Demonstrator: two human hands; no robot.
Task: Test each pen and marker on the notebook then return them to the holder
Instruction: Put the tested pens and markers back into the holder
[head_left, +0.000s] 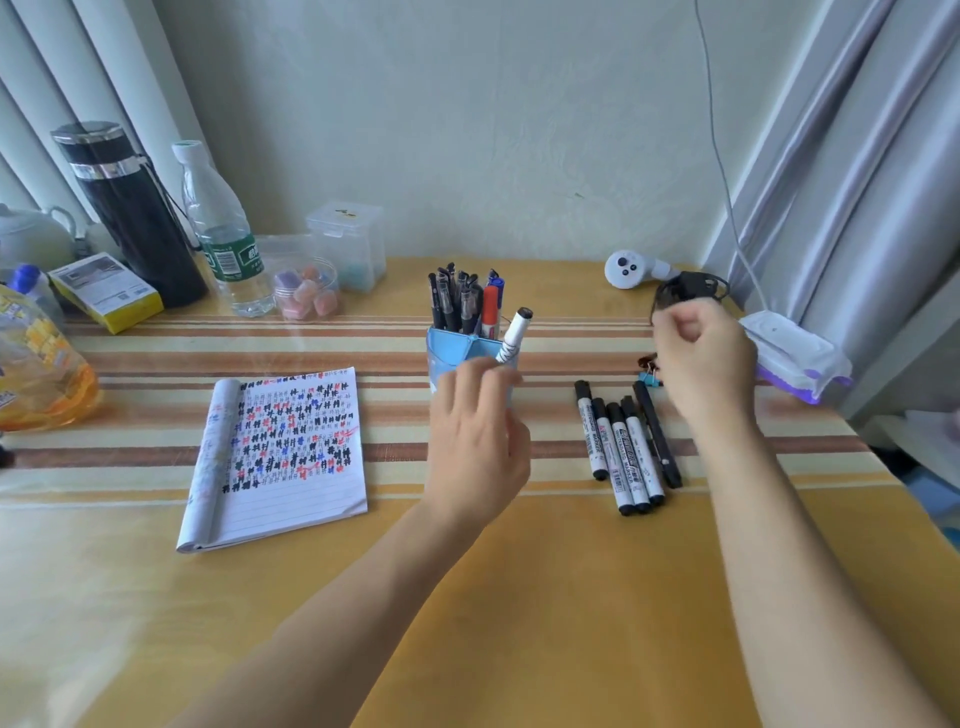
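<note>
While the left hand was raised at the centre of the frame, a white marker was pinched at its fingertips and tilted cap-up at the right corner of the blue holder, in which pens were stood. The right hand was held clenched right of centre, with nothing seen in it, above a row of markers laid on the table. The notebook was laid open left of centre.

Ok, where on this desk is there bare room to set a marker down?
Free: the strip between notebook and holder, and the wide near tabletop. Crowded: back left by the bottles, and the markers right of the holder.
</note>
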